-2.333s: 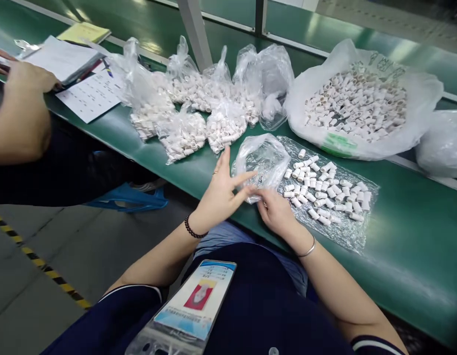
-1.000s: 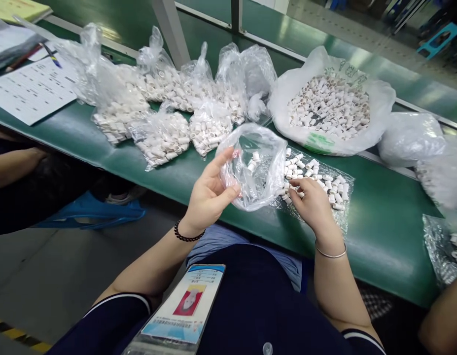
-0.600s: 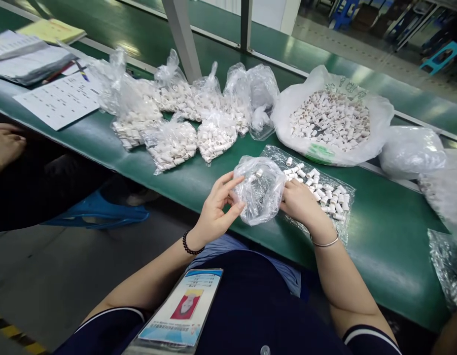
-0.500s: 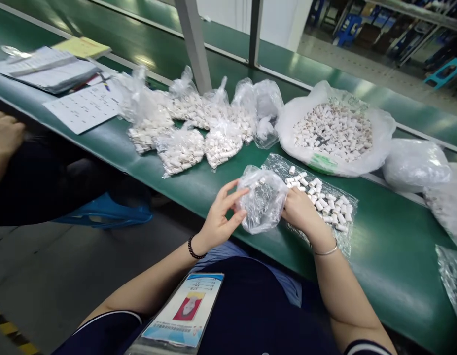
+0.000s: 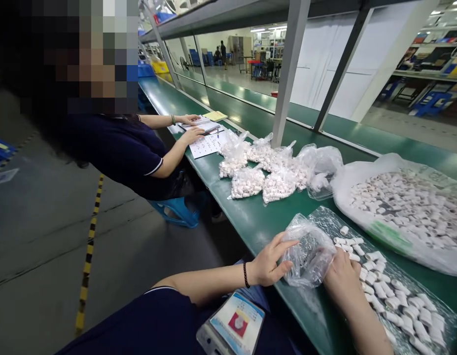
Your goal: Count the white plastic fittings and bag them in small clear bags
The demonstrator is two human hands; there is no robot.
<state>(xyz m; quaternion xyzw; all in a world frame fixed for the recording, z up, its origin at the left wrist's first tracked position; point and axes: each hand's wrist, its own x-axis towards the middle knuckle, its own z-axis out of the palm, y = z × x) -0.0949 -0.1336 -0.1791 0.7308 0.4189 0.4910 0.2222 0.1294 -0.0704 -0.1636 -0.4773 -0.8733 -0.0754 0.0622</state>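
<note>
A clear plastic bag (image 5: 307,249) stands at the table edge, its mouth spread open toward me. My left hand (image 5: 268,261) rests against the bag's left side, fingers stretched and apart. On the opposite side, my right hand (image 5: 344,276) is closed on the bag's rim, its fingertips partly hidden. Just right of that hand, short white tubes (image 5: 391,293) lie loose on a flat sheet of clear plastic (image 5: 326,217). A large open bag (image 5: 342,190) behind them holds many more such pieces.
Several filled clear bags (image 5: 246,182) stand on the green table (image 5: 213,180), beside crumpled empty-looking bags (image 5: 322,167). A co-worker (image 5: 121,143) sits at the left, hands on papers (image 5: 206,145). A metal post (image 5: 289,74) rises behind the bags. A blue stool (image 5: 180,212) is below.
My view has swung left and up, bringing the co-worker into sight. Both hands stay at the clear bag, whose mouth has shifted shape slightly.
</note>
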